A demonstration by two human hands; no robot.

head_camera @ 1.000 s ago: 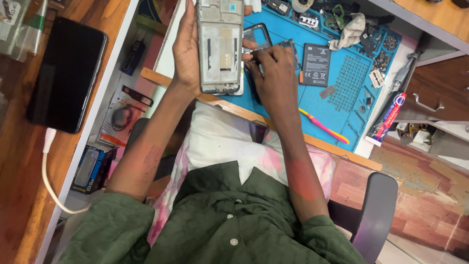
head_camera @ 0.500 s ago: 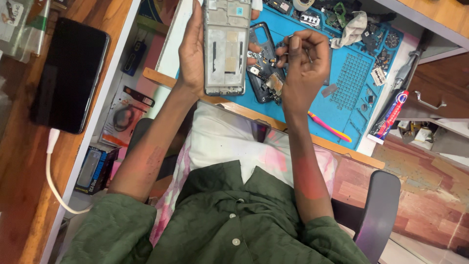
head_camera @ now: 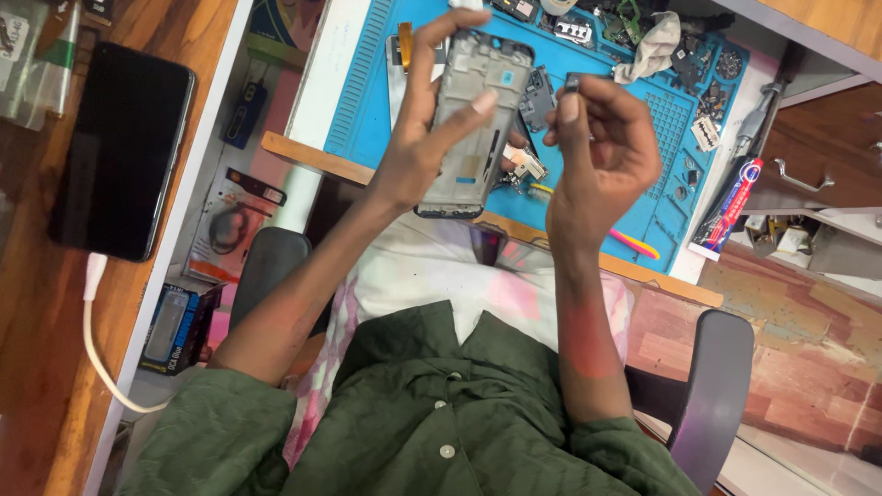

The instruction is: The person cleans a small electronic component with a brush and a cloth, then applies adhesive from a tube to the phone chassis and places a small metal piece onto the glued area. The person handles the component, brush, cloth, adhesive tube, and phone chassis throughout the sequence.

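The left hand (head_camera: 418, 152) grips a grey metal phone frame (head_camera: 473, 124) above the blue rubber repair mat (head_camera: 634, 197) on the surface. The right hand (head_camera: 602, 156) pinches a small dark part (head_camera: 571, 83) beside it, judging by this, a fitting step needing careful alignment.

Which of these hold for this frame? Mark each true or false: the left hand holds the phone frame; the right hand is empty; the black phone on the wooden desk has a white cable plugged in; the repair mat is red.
1. The left hand holds the phone frame. True.
2. The right hand is empty. False: it pinches a small dark part between its fingertips.
3. The black phone has a white cable plugged in. True.
4. The repair mat is red. False: it is blue.
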